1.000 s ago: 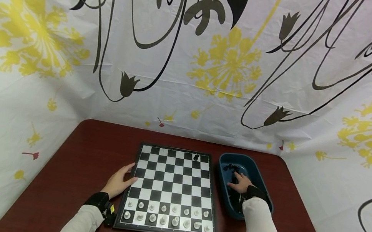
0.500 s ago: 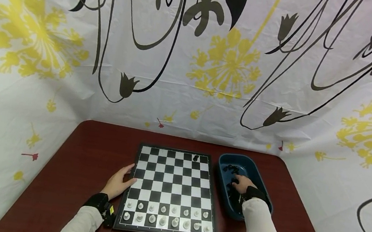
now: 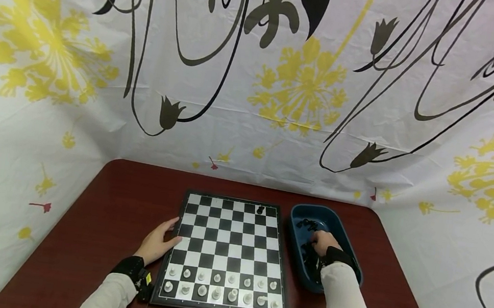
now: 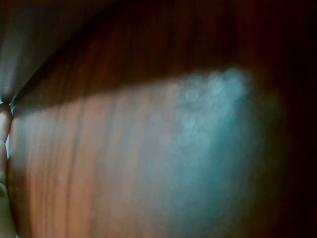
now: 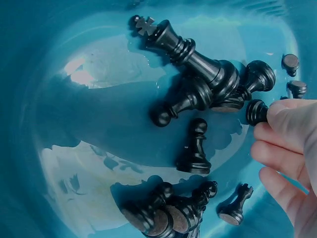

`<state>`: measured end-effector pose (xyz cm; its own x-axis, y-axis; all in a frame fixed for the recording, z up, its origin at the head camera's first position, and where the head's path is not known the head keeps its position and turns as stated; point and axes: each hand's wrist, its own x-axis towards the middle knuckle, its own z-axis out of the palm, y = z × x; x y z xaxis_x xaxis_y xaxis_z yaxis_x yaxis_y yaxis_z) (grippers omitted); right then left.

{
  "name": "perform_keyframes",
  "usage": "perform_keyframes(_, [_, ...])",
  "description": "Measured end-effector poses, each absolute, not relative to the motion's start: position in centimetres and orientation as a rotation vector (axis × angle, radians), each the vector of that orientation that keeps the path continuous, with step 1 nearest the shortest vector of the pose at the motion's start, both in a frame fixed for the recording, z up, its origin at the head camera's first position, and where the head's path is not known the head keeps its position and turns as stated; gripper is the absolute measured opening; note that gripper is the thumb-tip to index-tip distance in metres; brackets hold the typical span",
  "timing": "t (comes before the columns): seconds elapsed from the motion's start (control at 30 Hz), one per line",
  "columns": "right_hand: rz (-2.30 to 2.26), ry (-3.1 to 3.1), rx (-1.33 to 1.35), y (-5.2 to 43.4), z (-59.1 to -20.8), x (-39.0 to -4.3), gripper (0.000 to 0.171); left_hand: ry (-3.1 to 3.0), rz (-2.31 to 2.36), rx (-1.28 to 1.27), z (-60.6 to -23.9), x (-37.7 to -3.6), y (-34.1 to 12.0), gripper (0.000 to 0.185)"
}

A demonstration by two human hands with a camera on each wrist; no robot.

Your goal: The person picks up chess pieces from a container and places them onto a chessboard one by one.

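Note:
My right hand [image 3: 324, 243] is down inside the blue plastic tub [image 3: 292, 252]. In the right wrist view, its thumb and fingers [image 5: 285, 124] pinch a black chess piece [image 5: 256, 112]; only the ringed base shows, the rest is hidden by the hand. Around it lie a black king [image 5: 203, 64], a pawn [image 5: 194, 148] and several other black pieces. My left hand [image 3: 157, 243] rests with extended fingers at the left edge of the chessboard [image 3: 228, 249]. White pieces [image 3: 233, 294] fill the two near rows. One black piece [image 3: 260, 210] is on the far row, towards the right.
The dark red table [image 3: 130, 201] carries the board and, to its right, the tub. A white patterned cloth [image 3: 211, 144] hangs behind and on both sides. The left wrist view is mostly blurred wood grain [image 4: 99, 163].
My right hand's fingers were spread over the pieces in the tub and have drawn together, pinching one. The left hand and the board stay as they were.

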<state>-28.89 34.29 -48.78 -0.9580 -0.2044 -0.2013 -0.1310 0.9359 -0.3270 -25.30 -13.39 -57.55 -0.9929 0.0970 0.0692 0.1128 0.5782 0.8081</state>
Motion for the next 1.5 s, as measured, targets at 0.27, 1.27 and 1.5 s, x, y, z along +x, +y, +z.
perform_keyframes(0.27, [-0.431, 2.869, -0.227, 34.4, -48.8, -29.2, 0.018, -2.780, -1.434, -0.190, -57.6, -25.3, -13.4, 0.065])
perform_keyframes(1.27, [-0.432, 2.911, -0.342, 33.7, -41.1, -32.4, 0.027, -2.771, -1.413, -0.201, -57.5, -25.2, -13.6, 0.065])
perform_keyframes(1.5, [-0.383, 2.910, -0.370, 33.8, -41.5, -33.3, 0.023, -2.769, -1.409, -0.201, -57.5, -25.2, -13.5, 0.065])
